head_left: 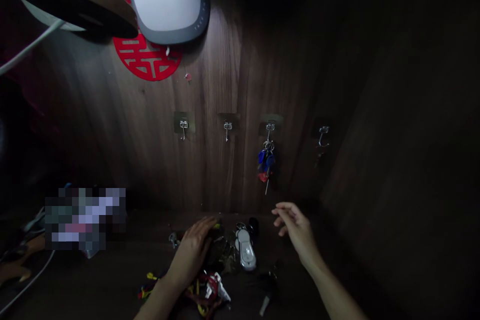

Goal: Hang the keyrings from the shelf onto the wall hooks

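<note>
My left hand (195, 242) lies over a pile of keys on the dark wooden surface, palm down with its fingers stretched out. By its fingertips shows a small yellow-green piece (216, 226); what is under the palm is hidden. My right hand (296, 227) hovers in front of the panel, its loosely bent fingers apart and nothing in them. Between the hands lies a grey-white key fob (246, 250) with a ring. Loose metal keys (227, 260) lie beside it. Above my right hand, a key bunch with blue and red tags (266, 161) hangs from a hook (270, 126).
Three other hooks (183, 125) line the wooden panel. A grey cap (168, 5) hangs above a red paper cut-out (153, 62), near a round lamp-like object (71, 0). Red and yellow cords (198, 295) and a dim key (265, 304) lie in front. A blurred-out item (84, 220) is at left.
</note>
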The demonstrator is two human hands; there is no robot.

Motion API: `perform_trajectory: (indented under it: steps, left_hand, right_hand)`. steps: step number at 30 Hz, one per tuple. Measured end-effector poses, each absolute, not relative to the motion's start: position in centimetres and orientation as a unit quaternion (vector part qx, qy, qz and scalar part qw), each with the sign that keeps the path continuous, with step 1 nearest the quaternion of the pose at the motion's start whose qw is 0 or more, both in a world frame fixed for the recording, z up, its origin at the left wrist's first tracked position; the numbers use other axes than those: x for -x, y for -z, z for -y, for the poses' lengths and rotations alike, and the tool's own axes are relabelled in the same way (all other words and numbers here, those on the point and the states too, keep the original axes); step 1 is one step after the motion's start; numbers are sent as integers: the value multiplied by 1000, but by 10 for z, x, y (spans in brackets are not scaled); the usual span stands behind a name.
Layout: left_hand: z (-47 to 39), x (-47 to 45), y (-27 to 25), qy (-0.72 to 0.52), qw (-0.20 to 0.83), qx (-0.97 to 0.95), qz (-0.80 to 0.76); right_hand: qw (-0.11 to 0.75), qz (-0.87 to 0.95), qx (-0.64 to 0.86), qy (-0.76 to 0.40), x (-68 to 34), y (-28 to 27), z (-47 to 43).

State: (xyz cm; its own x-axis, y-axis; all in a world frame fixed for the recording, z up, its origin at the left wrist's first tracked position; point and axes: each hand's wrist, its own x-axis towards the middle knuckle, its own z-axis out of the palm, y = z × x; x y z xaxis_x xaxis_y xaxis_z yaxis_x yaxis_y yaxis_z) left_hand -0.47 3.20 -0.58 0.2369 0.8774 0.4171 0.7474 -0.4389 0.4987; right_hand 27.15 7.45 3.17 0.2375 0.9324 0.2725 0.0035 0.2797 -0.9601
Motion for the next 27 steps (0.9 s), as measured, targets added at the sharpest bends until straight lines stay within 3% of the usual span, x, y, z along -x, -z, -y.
perform_trajectory:
  steps: [7, 20, 27]
  left_hand:
    - [-32, -1, 1, -205, 63, -809, -547]
    - [-28, -2, -4, -261, 66, -756, -596]
    - [-29, 0, -6, -408, 138, -706, -561]
  right_hand:
    - [577, 562, 458, -376, -254, -6, -73]
    - [536, 606, 474, -348, -251, 0, -68]
    - [497, 671, 467, -290, -238, -8, -56]
